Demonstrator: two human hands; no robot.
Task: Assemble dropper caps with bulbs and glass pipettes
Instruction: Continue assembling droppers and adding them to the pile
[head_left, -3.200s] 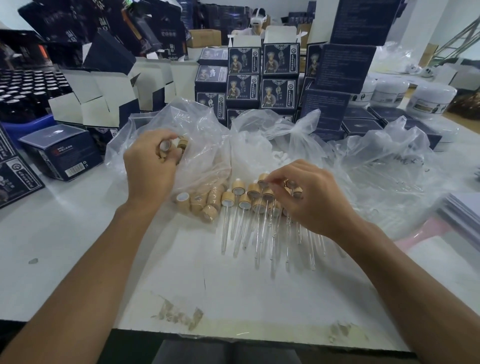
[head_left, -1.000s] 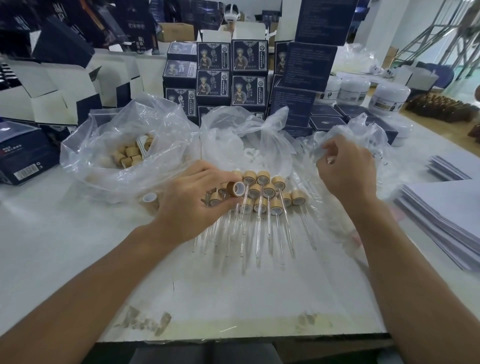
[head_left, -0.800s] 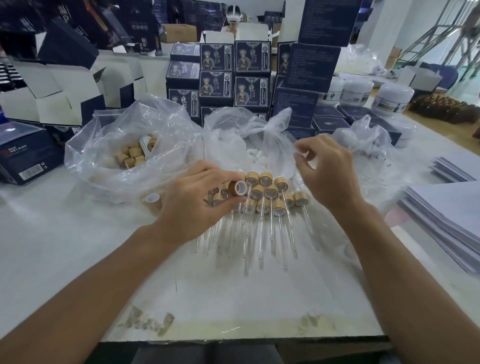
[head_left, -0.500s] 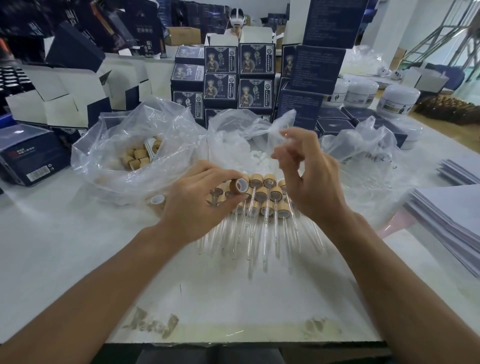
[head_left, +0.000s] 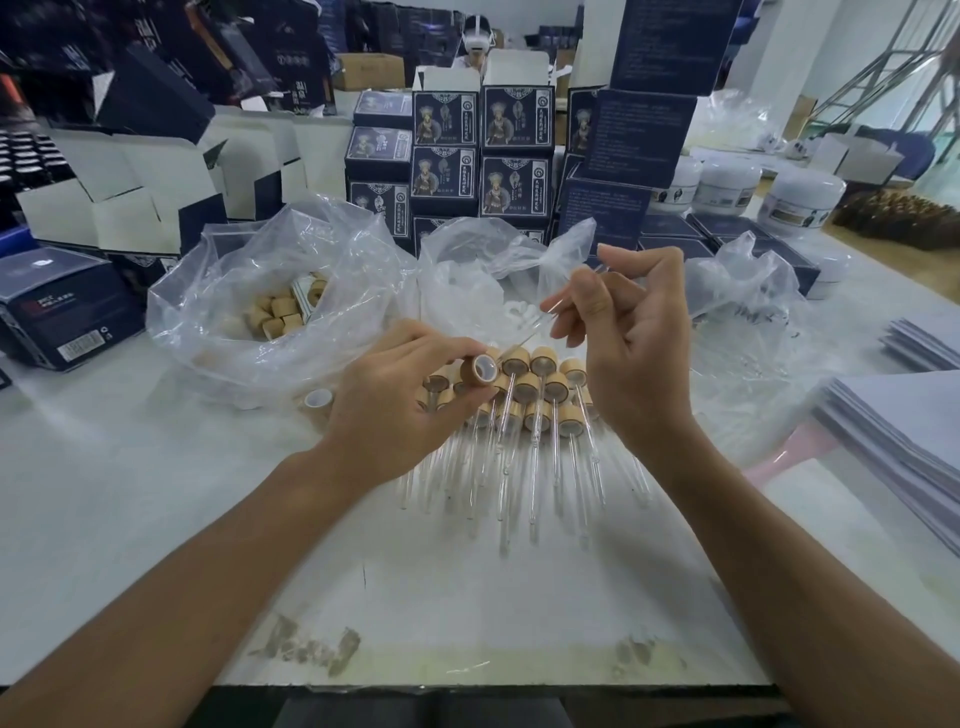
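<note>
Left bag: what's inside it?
The left bag holds loose wooden caps and a card. Glare and folds in the plastic hide whatever lies lower down.

both hands raised, left hand (head_left: 400, 400) gripping, right hand (head_left: 631, 353) pinching

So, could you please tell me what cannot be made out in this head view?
- Pipette: its upper end is hidden among the right hand's fingers.
- Held cap: bulb inside too small to confirm.
- Middle bag: white contents blurred by plastic.
- Paper stack: cut off by the right edge.
</note>
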